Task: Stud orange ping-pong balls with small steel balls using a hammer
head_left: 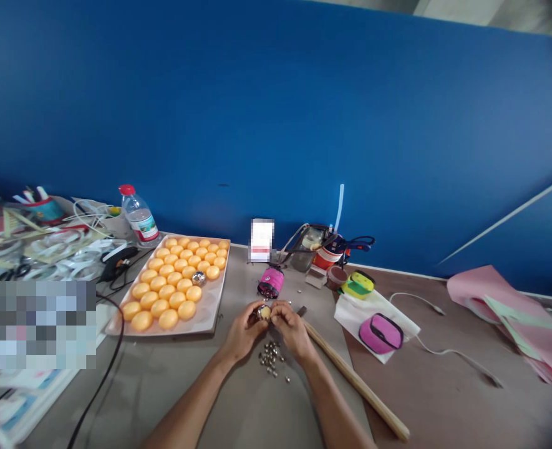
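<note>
My left hand (246,329) and my right hand (290,327) meet over the grey table (238,399), fingers closed together around a small orange ball (264,312) that looks partly covered with silvery studs. Just below the hands lies a scatter of several small silver studs (272,360). A pink jar (271,282) lies tipped on its side right behind the hands. Left of them stands a tray (209,315) filled with several orange balls (175,284) and one studded silver ball (198,278).
A wooden stick (357,383) runs diagonally right of my right arm. A pink pouch (380,332) rests on white paper, with a yellow-green case (358,284) behind. A water bottle (138,216), cables, a cup of scissors (329,252) and pink paper sheets (504,312) ring the table.
</note>
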The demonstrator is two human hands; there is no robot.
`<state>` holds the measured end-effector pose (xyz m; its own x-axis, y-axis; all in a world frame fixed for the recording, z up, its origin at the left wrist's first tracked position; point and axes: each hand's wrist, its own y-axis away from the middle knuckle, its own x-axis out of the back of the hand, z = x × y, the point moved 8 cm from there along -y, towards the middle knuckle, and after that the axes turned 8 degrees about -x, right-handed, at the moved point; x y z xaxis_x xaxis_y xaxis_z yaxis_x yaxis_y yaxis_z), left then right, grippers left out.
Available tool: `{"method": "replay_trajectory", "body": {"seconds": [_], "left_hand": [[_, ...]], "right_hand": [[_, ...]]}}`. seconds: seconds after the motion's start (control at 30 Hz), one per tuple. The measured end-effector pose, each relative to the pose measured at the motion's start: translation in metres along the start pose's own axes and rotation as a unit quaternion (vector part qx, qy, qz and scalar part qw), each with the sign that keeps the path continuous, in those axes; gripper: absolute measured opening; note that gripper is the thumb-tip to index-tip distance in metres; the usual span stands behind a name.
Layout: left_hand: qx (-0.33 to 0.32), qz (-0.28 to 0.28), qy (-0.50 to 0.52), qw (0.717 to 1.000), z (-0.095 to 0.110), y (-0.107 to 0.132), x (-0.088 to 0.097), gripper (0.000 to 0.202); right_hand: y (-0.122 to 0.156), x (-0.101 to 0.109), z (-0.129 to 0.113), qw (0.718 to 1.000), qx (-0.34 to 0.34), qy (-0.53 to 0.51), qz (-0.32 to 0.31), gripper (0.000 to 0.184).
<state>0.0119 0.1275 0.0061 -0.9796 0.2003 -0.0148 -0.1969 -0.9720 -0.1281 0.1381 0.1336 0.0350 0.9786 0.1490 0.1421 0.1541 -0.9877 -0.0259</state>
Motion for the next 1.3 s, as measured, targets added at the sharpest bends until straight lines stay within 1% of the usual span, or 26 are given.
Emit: {"method": "replay_trajectory", "body": {"seconds": [0.27, 0.43, 0.6, 0.7, 0.83, 0.97, 1.1, 1.17, 1.23, 1.3], "left_hand": [[0.006, -0.002, 0.015, 1.000, 0.002, 0.000, -0.001, 0.050], [-0.003, 0.000, -0.011, 1.000, 0.001, 0.001, 0.000, 0.047], [-0.019, 0.005, -0.044, 0.999, 0.003, 0.002, 0.001, 0.045], [-0.020, 0.011, -0.040, 0.999, 0.004, 0.003, 0.001, 0.043], [-0.018, 0.009, -0.035, 0.999, 0.004, 0.003, 0.000, 0.044], [-0.017, 0.014, 0.009, 1.000, 0.004, 0.001, 0.000, 0.047], [0.005, 0.013, 0.077, 0.997, 0.001, -0.003, 0.000, 0.048], [0.014, 0.014, 0.105, 0.994, 0.000, -0.004, -0.001, 0.049], [0.019, 0.017, 0.121, 0.992, 0.000, -0.004, -0.001, 0.049], [0.021, 0.023, 0.125, 0.992, 0.002, -0.005, 0.000, 0.048]], "right_hand": [[0.000, 0.002, 0.001, 1.000, -0.005, -0.002, -0.008, 0.017], [0.001, 0.002, 0.004, 1.000, -0.013, 0.010, -0.009, 0.010], [0.002, 0.003, 0.010, 0.999, -0.042, -0.004, 0.015, 0.005], [0.002, 0.002, 0.017, 0.998, -0.062, -0.025, 0.022, 0.005], [0.002, 0.001, 0.021, 0.997, -0.070, -0.018, 0.028, 0.005], [0.001, 0.001, 0.020, 0.995, -0.078, -0.045, 0.046, 0.008], [0.000, 0.002, 0.021, 0.983, -0.098, -0.152, 0.032, 0.019], [0.000, 0.005, 0.022, 0.975, -0.097, -0.198, 0.038, 0.023], [0.000, 0.011, 0.021, 0.972, -0.086, -0.211, 0.059, 0.026], [0.001, 0.021, 0.020, 0.976, -0.075, -0.184, 0.090, 0.026]]}}
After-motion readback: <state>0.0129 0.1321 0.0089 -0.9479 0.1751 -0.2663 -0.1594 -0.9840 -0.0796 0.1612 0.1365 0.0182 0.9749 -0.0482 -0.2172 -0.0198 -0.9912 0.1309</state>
